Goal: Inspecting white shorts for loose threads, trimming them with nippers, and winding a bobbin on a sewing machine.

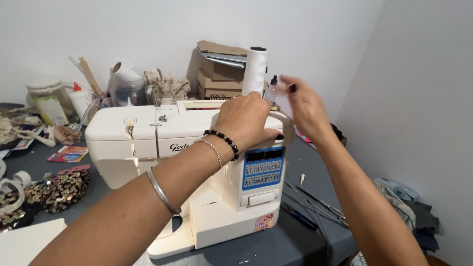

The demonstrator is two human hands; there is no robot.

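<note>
Bottle (271, 88) between hand (245, 120) and hand (305, 106)

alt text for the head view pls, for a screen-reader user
A person's left hand rests on top of a cream sewing machine while the right hand reaches, blurred, beside a tall white thread cone behind it. The machine stands on a grey table cluttered with sequin trim, jars and cardboard boxes.

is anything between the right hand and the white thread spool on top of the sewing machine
Nothing visible. The right hand is raised just right of the thread spool, with only a small dark-capped bottle close between them. The left hand rests on the sewing machine below the spool.
</note>
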